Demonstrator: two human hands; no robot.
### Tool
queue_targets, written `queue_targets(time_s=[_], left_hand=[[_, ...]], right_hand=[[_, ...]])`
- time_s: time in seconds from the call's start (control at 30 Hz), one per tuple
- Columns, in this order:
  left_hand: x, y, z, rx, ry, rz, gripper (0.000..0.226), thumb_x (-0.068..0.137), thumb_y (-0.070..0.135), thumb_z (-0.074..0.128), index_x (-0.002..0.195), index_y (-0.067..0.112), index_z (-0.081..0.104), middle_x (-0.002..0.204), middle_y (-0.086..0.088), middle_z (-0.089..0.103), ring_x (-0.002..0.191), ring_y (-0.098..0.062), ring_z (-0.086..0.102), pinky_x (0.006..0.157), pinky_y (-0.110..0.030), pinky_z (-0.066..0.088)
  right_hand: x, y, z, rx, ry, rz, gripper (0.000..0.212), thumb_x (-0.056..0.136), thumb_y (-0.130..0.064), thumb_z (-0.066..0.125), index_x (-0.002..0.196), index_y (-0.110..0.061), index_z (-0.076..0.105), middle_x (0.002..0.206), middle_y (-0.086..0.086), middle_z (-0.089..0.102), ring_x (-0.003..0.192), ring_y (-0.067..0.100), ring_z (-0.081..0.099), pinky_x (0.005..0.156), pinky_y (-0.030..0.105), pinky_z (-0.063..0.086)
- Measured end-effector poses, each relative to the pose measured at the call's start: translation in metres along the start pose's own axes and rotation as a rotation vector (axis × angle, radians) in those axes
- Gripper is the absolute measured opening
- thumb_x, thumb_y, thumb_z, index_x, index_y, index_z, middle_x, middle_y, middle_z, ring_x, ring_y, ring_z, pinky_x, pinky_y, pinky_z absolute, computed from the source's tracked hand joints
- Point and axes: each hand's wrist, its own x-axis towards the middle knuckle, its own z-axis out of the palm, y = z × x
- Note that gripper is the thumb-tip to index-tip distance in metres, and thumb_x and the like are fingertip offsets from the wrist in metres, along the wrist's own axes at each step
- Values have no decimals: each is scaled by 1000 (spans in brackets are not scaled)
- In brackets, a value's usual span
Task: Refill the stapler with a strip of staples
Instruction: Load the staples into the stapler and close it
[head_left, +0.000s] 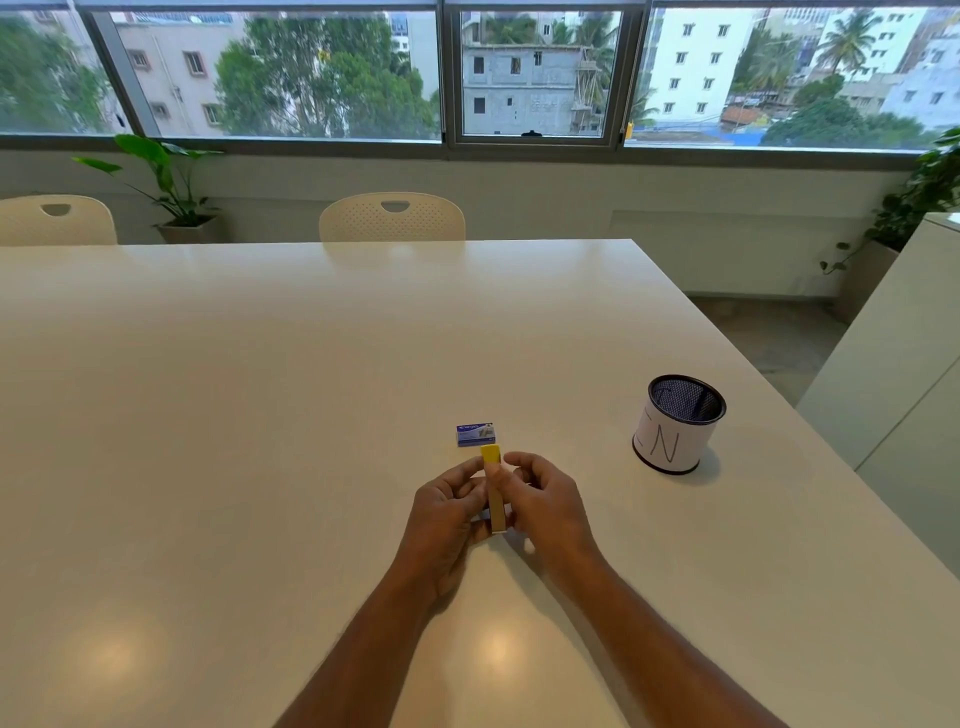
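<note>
Hands met over the near middle of the table (260, 364), both closed on the yellow stapler (493, 488), which stood lengthwise away from the person with its far end tipped up. The left hand (447, 512) wrapped the stapler's left flank, fingers curled under and thumb along the side. The right hand (545, 499) gripped the opposite flank, one fingertip laid on the top face near the far end. Whether the stapler's lid was shut or just starting to lift could not be told; the fingers covered the seam.

Just beyond the stapler, almost touching its far end in this view, lay the small blue staple box (475, 434), apparently closed. No loose strip of staples showed anywhere. Farther off to the right stood a mesh pen cup (678, 423) wrapped in white paper with a letter drawn on it. Chairs (392, 218) and windows lay across the far side.

By my reading, the task was at its start: the stapler needed opening and a strip had yet to come out of the box. The likely trouble was the spring-loaded pusher inside. If the top snapped back under a slack grip, it could pinch a fingertip or jolt the stapler loose. A strip pulled carelessly from the box could also break into short pieces and jam the channel.
</note>
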Motion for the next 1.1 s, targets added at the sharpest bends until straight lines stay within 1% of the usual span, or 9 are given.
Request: queue_targets(time_s=[0.07, 0.17, 0.23, 0.33, 0.43, 0.63, 0.83, 1.0, 1.1], left_hand=[[1, -1, 1, 6, -10, -5, 37, 98, -1, 62, 133, 9, 65, 118, -22, 76, 107, -43, 73, 75, -40, 65], [0, -2, 3, 39, -11, 28, 35, 98, 0, 60, 131, 11, 67, 117, -23, 76, 104, -44, 74, 78, -46, 64], [-2, -2, 6, 68, 15, 89, 27, 100, 10, 59, 124, 13, 72, 115, -21, 77, 99, -44, 75, 79, -51, 64], [-5, 0, 13, 121, 33, 131, 29, 101, 31, 59, 115, 12, 76, 113, -22, 76, 106, -43, 72, 90, -55, 59], [-7, 4, 18, 145, 53, 91, 36, 94, 40, 65, 112, 12, 77, 110, -23, 77, 107, -41, 73, 91, -50, 58], [-8, 8, 20, 124, 48, 100, 40, 85, 40, 75, 110, 10, 78, 106, -23, 78, 97, -35, 76, 78, -39, 61], [-8, 7, 18, 139, 45, 111, 33, 91, 36, 72, 110, 10, 79, 107, -21, 78, 102, -36, 75, 80, -37, 61], [-8, 6, 17, 148, 49, 110, 33, 91, 38, 71, 110, 11, 79, 107, -20, 78, 103, -37, 74, 80, -37, 61], [-8, 5, 17, 144, 53, 109, 34, 90, 38, 71, 110, 11, 79, 107, -21, 78, 104, -38, 74, 83, -40, 60]], right_hand=[[1, -5, -5, 162, -109, 111, 25, 91, -33, 70, 110, -17, 72, 96, 16, 76, 86, 28, 77, 72, 36, 64], [-2, -7, -9, 271, -168, 137, 17, 91, -27, 67, 103, -18, 76, 94, 15, 78, 82, 25, 76, 68, 34, 61], [-3, -3, -7, 320, -160, 115, 17, 91, -23, 66, 103, -15, 76, 97, 18, 77, 84, 28, 74, 73, 38, 60], [-6, 1, -3, 391, -153, 100, 18, 91, -19, 66, 104, -13, 76, 96, 17, 76, 84, 28, 70, 78, 42, 58], [-9, 2, -2, 465, -170, 137, 19, 95, -20, 63, 105, -9, 76, 94, 17, 76, 84, 29, 71, 76, 40, 59], [-11, 2, -2, 527, -176, 135, 20, 98, -15, 61, 109, -6, 74, 94, 16, 77, 81, 26, 75, 68, 30, 60], [-10, 5, -2, 525, -165, 127, 19, 97, -17, 62, 106, -6, 75, 92, 17, 76, 81, 27, 74, 68, 31, 60], [-9, 7, -2, 490, -147, 116, 19, 97, -18, 61, 105, -8, 76, 99, 21, 75, 89, 32, 73, 77, 38, 61], [-9, 8, -1, 480, -143, 118, 19, 98, -18, 61, 104, -10, 76, 98, 20, 75, 89, 31, 73, 78, 38, 60]])
